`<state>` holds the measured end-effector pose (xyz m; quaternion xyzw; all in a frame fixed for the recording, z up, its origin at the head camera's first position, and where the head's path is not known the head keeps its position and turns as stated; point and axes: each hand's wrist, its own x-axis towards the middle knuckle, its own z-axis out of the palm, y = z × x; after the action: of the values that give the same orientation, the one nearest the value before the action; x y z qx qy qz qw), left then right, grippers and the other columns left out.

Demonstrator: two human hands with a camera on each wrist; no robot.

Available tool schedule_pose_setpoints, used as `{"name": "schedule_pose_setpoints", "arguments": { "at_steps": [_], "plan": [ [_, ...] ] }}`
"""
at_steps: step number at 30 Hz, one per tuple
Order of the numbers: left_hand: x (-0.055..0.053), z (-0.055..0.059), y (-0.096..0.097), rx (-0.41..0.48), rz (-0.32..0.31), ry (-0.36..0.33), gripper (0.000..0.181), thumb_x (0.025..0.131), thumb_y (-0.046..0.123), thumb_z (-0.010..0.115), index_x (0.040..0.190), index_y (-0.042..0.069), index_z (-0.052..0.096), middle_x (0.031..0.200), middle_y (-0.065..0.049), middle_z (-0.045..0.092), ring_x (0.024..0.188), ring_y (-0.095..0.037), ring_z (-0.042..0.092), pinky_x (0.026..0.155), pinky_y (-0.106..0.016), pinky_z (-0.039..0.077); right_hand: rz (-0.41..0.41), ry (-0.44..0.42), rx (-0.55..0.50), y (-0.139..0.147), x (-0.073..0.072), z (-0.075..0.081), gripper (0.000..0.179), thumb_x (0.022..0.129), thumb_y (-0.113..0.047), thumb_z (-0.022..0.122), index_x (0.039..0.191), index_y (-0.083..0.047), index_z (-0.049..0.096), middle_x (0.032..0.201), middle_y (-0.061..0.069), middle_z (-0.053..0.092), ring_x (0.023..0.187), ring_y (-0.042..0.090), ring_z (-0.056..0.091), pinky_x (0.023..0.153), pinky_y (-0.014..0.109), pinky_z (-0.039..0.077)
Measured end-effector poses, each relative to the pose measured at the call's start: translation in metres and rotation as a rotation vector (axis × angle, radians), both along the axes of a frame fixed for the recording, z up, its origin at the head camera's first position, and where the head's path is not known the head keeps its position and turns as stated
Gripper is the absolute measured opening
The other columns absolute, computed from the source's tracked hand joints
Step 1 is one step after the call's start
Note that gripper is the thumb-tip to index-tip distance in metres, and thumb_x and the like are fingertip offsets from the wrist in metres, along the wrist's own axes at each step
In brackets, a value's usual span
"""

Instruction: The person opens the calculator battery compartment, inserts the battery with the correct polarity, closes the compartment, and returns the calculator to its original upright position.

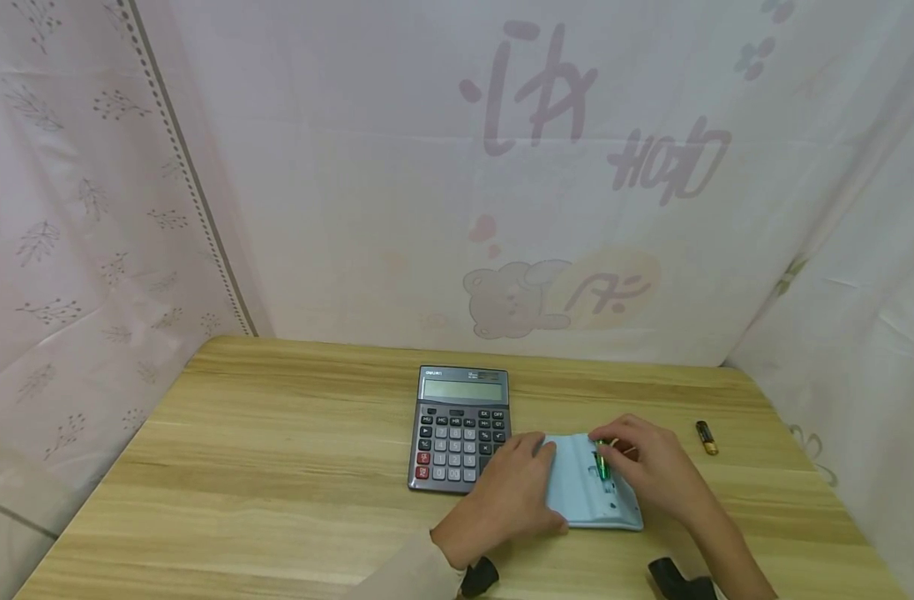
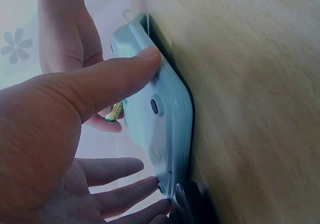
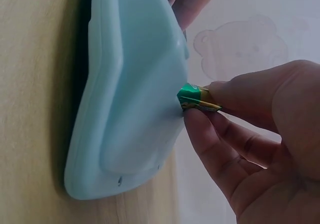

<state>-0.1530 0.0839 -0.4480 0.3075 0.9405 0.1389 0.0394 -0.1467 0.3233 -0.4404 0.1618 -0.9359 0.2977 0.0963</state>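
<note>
A light blue calculator (image 1: 576, 492) lies face down on the table, its back with small dark feet turned up. My left hand (image 1: 512, 492) holds its left side, the thumb at the near edge and the fingers spread toward the far edge, as the left wrist view shows (image 2: 55, 129). My right hand (image 1: 644, 458) pinches a green and gold battery (image 3: 197, 97) between thumb and fingers. The battery (image 1: 602, 465) is right at the raised part of the calculator's back; the slot there is partly hidden by the fingers.
A grey desk calculator (image 1: 457, 390) with its keys up lies just left of my left hand. A black and gold battery (image 1: 706, 437) rests on the wooden table (image 1: 277, 442) at the right. A patterned curtain (image 1: 352, 208) hangs behind the table.
</note>
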Motion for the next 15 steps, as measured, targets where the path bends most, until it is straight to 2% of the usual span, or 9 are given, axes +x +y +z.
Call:
{"name": "schedule_pose_setpoints", "arguments": {
  "at_steps": [7,15],
  "plan": [
    [-0.0004,-0.0002,0.0,-0.001,-0.005,0.0,0.105,0.077,0.062,0.097,0.159,0.01,0.058,0.163,-0.007,0.054,0.149,-0.025,0.051,0.123,-0.036,0.041,0.023,0.022,0.018,0.0003,0.0012,-0.0003,0.017,0.097,0.002,0.08,0.104,-0.013,0.084,0.105,-0.007,0.071,0.086,0.007,0.067,0.07,0.027,0.061],
    [-0.0001,-0.0017,0.0001,-0.011,-0.004,0.024,0.105,0.076,0.063,0.097,0.158,0.01,0.059,0.162,-0.008,0.055,0.148,-0.025,0.053,0.122,-0.034,0.041,0.015,-0.032,0.024,-0.0015,0.0021,0.0045,0.021,0.094,0.005,0.081,0.106,-0.013,0.08,0.105,-0.008,0.074,0.085,0.004,0.068,0.072,0.027,0.062]
  ]
}}
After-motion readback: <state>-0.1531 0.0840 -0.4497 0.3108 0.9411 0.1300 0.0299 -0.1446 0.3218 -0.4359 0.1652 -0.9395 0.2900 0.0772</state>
